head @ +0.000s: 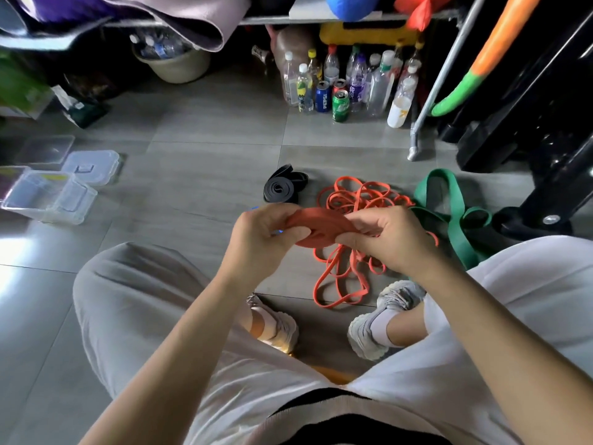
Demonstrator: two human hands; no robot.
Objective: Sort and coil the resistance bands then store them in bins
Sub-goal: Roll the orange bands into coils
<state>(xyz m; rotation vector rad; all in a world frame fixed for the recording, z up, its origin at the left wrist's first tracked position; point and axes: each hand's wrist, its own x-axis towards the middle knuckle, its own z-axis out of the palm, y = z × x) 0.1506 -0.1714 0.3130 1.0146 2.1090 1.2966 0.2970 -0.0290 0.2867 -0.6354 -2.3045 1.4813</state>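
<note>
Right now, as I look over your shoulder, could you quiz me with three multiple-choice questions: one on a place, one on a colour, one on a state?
1. Where are the clear bins?
A. On the floor, to the person's left
B. On a shelf
C. On the person's lap

2. What colour is the wide band held in both hands?
A. Blue
B. Red-orange
C. White

3. How does the black band lie?
A. Loosely coiled
B. Hung on a hook
C. Stretched straight

Answers: 1 A, they stand on the tiles at the left edge. 2 B, the left hand and right hand pinch a red-orange roll. 3 A, it lies wound up on the floor.
</note>
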